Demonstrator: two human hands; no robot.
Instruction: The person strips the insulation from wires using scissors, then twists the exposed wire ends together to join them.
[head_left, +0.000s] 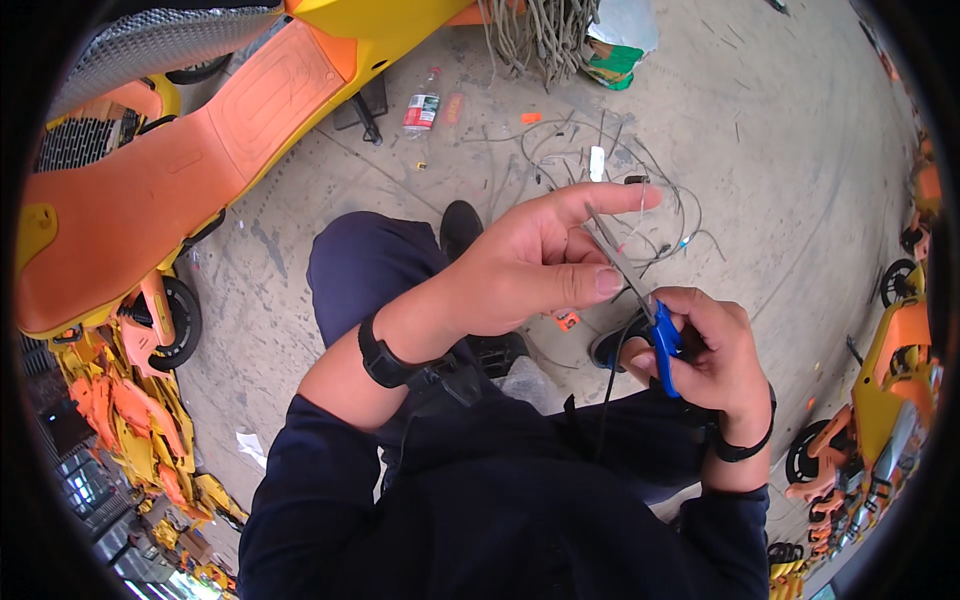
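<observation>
My left hand (540, 262) is raised over my lap, index finger stretched out and the other fingers curled behind the thumb. At its thumb tip is a thin dark cable (605, 405) that hangs down toward my lap; the exact grip is partly hidden. A fine pale strand (642, 205) runs down from near the index fingertip. My right hand (715, 350) is closed around the blue handles of a pair of scissors (664, 345). Their metal blades point up and left, crossing between my left thumb and index finger, slightly apart at most.
Loose grey cables (690, 200) lie on the concrete floor beyond my hands, below a cable bundle (545, 35). A plastic bottle (421, 105) lies farther left. An orange and yellow vehicle body (190, 160) fills the upper left; more vehicles (890, 350) stand at right.
</observation>
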